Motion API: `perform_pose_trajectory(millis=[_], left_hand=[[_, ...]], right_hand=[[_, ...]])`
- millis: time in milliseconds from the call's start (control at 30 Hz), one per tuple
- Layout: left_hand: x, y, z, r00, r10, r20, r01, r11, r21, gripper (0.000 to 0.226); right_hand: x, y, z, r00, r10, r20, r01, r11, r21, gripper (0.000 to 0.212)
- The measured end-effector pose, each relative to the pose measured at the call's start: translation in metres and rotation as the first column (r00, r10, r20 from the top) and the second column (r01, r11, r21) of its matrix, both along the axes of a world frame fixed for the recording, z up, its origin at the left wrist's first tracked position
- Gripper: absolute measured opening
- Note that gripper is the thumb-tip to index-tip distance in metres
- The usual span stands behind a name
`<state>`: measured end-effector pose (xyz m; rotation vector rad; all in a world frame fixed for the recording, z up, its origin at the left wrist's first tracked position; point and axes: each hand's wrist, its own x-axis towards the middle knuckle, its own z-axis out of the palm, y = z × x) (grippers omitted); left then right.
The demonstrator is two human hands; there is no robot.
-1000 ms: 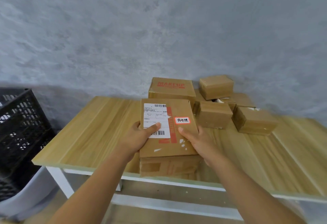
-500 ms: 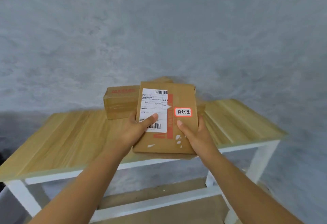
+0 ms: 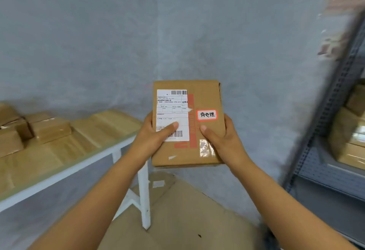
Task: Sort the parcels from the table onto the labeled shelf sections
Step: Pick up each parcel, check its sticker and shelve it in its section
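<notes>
Both hands, left hand (image 3: 153, 137) and right hand (image 3: 223, 141), are gripping a flat parcel (image 3: 187, 123) in mid-air, thumbs pressing its labelled face, long axis running six to twelve o'clock. The fingers are hiding behind it. The shelf (image 3: 335, 131) at three o'clock is blurring and running off the frame's edge.

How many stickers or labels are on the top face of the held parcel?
2 on the parcel: a white shipping label on its left part, partly under the left thumb, and a small red-edged handwritten sticker on its right. Other faces are hidden.

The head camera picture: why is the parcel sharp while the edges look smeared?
Head view: the held parcel and both hands, left hand, right hand, are crisp; the shelf at right and the boxes on the table at left are motion-blurred; the clear tape glares slightly.
</notes>
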<state>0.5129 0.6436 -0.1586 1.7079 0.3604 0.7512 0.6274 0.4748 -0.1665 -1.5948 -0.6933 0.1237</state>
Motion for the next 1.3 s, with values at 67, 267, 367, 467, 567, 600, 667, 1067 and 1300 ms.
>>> perform_pose_trajectory(millis=[67,267,367,467,567,600,667,1067,1300], left_hand=[[0.034,-0.043,0.012,0.996,-0.084,0.005,0.084,0.996,0.033,0.044],[0.131,-0.163,0.039,0.942,-0.334,0.022,0.330,0.937,0.115,0.040],[0.176,-0.219,0.043,0.919,-0.391,0.047,0.383,0.915,0.128,0.043],[0.217,-0.266,0.044,0.894,-0.442,0.069,0.431,0.893,0.133,0.048],[0.257,-0.310,0.053,0.874,-0.476,0.093,0.463,0.876,0.134,0.053],[0.268,-0.326,0.056,0.869,-0.485,0.103,0.471,0.872,0.132,0.053],[0.289,-0.360,0.062,0.853,-0.507,0.122,0.493,0.860,0.129,0.055],[0.347,-0.601,0.084,0.772,-0.631,0.077,0.607,0.768,0.203,0.074],[0.339,-0.738,0.086,0.806,-0.583,0.105,0.564,0.809,0.167,0.064]], right_hand=[[0.019,-0.051,0.006,0.995,-0.095,-0.006,0.095,0.995,0.028,0.068],[0.072,-0.190,0.022,0.941,-0.337,0.018,0.334,0.939,0.087,0.059],[0.102,-0.248,0.027,0.916,-0.400,0.027,0.396,0.913,0.103,0.059],[0.134,-0.298,0.033,0.892,-0.450,0.045,0.443,0.889,0.117,0.058],[0.164,-0.343,0.043,0.863,-0.498,0.078,0.491,0.866,0.096,0.065],[0.172,-0.359,0.046,0.857,-0.508,0.089,0.501,0.861,0.092,0.067],[0.186,-0.392,0.052,0.841,-0.530,0.108,0.519,0.847,0.115,0.065],[0.212,-0.634,0.062,0.735,-0.672,0.092,0.644,0.734,0.216,0.069],[0.218,-0.770,0.068,0.782,-0.618,0.085,0.589,0.777,0.224,0.069]])
